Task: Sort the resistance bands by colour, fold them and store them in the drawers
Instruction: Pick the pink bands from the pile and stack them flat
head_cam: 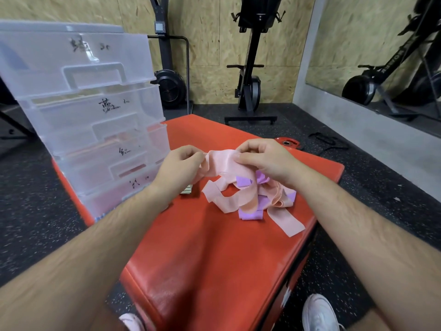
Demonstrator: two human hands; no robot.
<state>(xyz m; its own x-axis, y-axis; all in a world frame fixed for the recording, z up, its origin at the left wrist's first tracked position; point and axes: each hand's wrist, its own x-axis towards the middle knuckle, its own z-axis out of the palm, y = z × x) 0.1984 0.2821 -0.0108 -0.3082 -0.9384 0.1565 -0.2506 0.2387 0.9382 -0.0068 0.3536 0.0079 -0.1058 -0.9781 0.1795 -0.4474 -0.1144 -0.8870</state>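
Observation:
A pink resistance band (220, 163) is stretched between my two hands above the red padded box (202, 247). My left hand (177, 167) pinches its left end and my right hand (261, 160) pinches its right end. Below them lies a tangled heap of pink bands (229, 199) mixed with purple bands (250, 212). One pink strip (286, 222) trails toward the box's right edge. A clear plastic drawer unit (90, 120) with handwritten labels stands on the box at the left, its drawers pushed in. A small greenish folded piece (186, 190) peeks out under my left wrist.
Black exercise machines (250, 68) stand against the chipboard wall behind. A red weight plate (287, 142) and black straps (329, 143) lie on the dark speckled floor to the right. A mirror (381, 56) leans at the far right. My white shoes (318, 314) show at the bottom.

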